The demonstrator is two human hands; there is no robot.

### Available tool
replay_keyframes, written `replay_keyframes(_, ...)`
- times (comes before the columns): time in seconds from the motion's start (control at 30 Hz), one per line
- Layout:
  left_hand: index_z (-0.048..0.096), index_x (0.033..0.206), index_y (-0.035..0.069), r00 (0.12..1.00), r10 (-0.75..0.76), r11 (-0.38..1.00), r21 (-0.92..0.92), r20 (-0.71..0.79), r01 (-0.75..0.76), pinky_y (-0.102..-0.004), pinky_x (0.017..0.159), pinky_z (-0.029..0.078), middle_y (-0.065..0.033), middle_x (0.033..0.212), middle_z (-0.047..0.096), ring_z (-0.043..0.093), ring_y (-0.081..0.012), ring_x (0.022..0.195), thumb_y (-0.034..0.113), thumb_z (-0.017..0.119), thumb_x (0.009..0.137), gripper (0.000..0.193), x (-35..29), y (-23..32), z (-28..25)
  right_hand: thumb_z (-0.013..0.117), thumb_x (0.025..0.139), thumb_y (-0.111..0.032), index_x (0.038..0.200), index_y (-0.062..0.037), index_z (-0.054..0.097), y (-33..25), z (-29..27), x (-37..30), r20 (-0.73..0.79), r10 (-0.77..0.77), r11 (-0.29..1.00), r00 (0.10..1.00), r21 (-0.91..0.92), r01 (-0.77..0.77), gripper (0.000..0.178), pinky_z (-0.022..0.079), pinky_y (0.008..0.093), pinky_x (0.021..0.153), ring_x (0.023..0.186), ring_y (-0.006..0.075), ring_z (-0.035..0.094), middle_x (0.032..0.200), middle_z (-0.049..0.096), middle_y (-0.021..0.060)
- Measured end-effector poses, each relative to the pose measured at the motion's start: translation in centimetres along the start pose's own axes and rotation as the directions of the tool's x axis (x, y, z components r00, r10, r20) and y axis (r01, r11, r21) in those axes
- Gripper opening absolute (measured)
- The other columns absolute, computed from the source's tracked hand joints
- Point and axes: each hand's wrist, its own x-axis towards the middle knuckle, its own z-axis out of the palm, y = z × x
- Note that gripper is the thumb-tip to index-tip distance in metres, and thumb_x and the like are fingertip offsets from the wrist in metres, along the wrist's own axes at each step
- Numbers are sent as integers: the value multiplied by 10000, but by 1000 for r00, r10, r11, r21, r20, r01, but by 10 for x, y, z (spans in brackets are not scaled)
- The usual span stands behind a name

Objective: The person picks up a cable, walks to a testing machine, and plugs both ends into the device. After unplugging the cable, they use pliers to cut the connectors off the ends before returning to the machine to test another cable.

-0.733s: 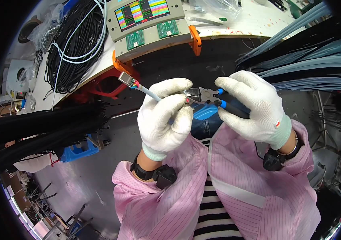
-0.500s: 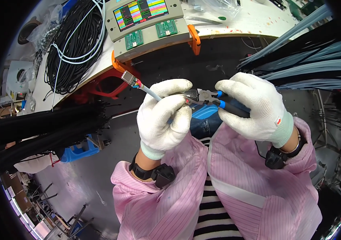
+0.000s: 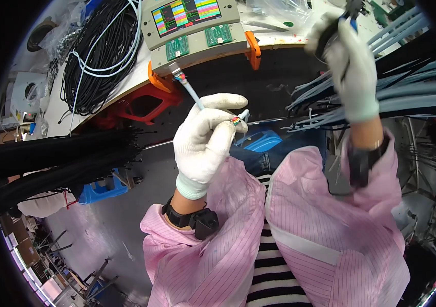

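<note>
My left hand (image 3: 197, 148), in a white knit glove, is closed on a light-blue cable (image 3: 193, 95). One end of the cable points away from me and bears a metal plug (image 3: 175, 70) with coloured wires behind it. Between my thumb and fingertips shows the other end, a short bundle of coloured wires (image 3: 236, 121). My right hand (image 3: 352, 77), also gloved, is raised over the right side of the worktable and smeared by motion. It is shut on cutting pliers (image 3: 352, 11) with black and blue handles; their jaws point away from me.
On the worktable (image 3: 300, 39) stands a grey tester (image 3: 202, 55) with a lit screen and two green circuit boards. Orange clamps (image 3: 253, 50) grip the table edge. A black cable coil (image 3: 87, 77) lies left. Light-blue cables (image 3: 407, 91) hang at right, black ones (image 3: 64, 158) at left.
My right hand has carried the pliers away from the cable, up and to the right. The plug end has swung slightly away and rightward, while my left hand keeps hold of the cable.
</note>
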Motion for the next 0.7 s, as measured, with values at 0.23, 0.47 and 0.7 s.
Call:
replay_keyframes(0.23, 545, 814, -53, 990, -69, 987, -136, 119, 85, -244, 647, 477, -161, 978, 535, 557, -126, 694, -43, 437, 805, 108, -1, 9, -9, 449, 886, -222, 1183, 4, 466, 66, 6, 50, -349, 366, 306, 862, -830, -466, 374, 449, 314, 796, 946, 288, 550, 1147, 492, 202)
replay_keyframes(0.47, 554, 839, -51, 984, -127, 984, -107, 128, 141, -225, 584, 433, -130, 943, 523, 512, -100, 648, -34, 451, 802, 111, 3, 15, -17, 541, 827, -218, 1070, -12, 557, -20, 21, 16, 158, 16, 943, 987, -331, 37, 319, 458, 302, 750, 828, 241, 588, 982, 592, 125)
replay_keyframes(0.7, 567, 894, -26, 980, -154, 982, 131, 125, 137, -197, 541, 391, -91, 910, 525, 477, -67, 614, 2, 464, 813, 134, 11, 9, -20, 579, 805, -88, 942, 17, 592, -75, 67, -18, 598, 145, 942, 788, 162, -296, 173, 444, 199, 535, 613, 68, 570, 715, 606, 50)
